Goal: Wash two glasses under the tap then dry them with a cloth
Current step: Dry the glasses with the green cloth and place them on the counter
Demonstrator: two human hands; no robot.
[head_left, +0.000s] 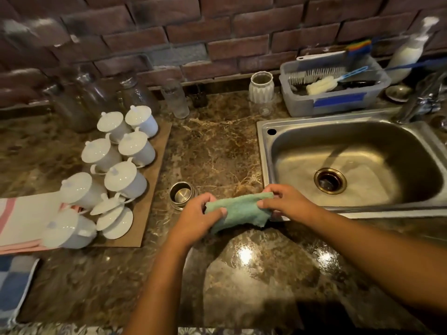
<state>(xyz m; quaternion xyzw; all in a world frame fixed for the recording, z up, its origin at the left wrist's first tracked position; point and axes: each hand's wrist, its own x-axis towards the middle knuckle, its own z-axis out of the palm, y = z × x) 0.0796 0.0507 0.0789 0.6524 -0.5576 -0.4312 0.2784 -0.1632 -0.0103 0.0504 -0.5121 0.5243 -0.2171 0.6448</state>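
A green cloth (238, 210) is stretched between both hands just above the marble counter, left of the sink. My left hand (197, 217) pinches its left end; my right hand (286, 201) pinches its right end. A tall clear glass (175, 99) stands at the back of the counter by the brick wall, and a small clear glass (264, 110) stands in front of a white ribbed vase (261, 87). The steel sink (266, 151) lies to the right; the tap (420, 97) rises at its back right corner. I see no water stream.
Several white lidded cups (125, 178) lie on a brown board (154, 180) at the left. A small steel cup (182, 194) sits near my left hand. Glass jars (96, 97) line the back wall. A plastic tub (338, 100) holds brushes behind the sink. Folded towels (21, 218) lie far left.
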